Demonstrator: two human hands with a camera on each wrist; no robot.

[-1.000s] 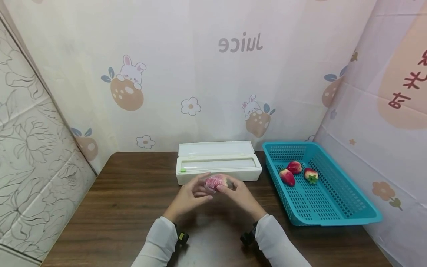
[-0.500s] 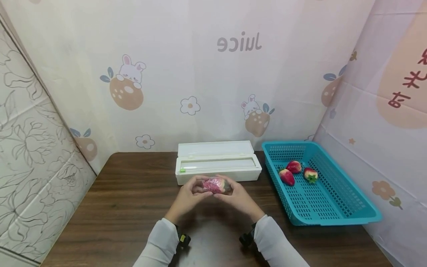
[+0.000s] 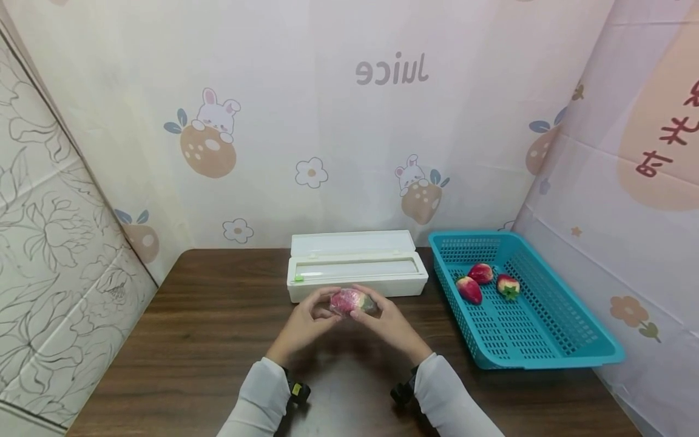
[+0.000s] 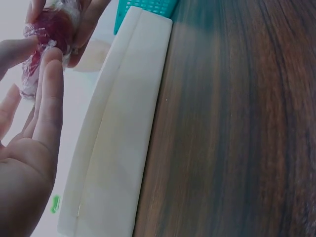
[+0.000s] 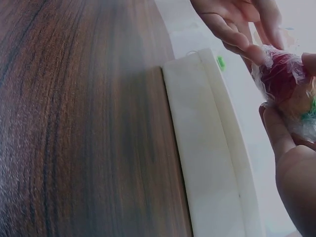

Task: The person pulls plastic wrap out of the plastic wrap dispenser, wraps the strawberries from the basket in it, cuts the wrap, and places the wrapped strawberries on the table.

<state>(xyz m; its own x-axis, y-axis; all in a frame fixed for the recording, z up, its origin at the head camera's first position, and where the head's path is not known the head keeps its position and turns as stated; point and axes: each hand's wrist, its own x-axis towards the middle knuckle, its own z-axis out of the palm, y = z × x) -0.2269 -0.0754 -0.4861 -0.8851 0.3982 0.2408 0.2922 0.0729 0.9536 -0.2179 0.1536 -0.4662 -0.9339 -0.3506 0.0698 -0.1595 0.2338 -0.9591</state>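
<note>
A red strawberry in clear plastic wrap is held between both hands above the table. My left hand holds its red end; in the left wrist view the thumb and a finger press the crinkled film. On the other side my right hand pinches the pale, leafy end between thumb and fingers. The right wrist view shows the green leaves under the film. Just behind the hands stands a white cling-film box with its lid raised and a green slider on its front left.
At the right stands a blue plastic basket with a red strawberry, a second strawberry and a third strawberry in it. Printed curtains hang behind and at both sides of the dark wooden table.
The wrapped strawberry has turned a little between the fingers, and its leafy end shows more than a second ago. Both hands shift only slightly. The box and basket stay put.
</note>
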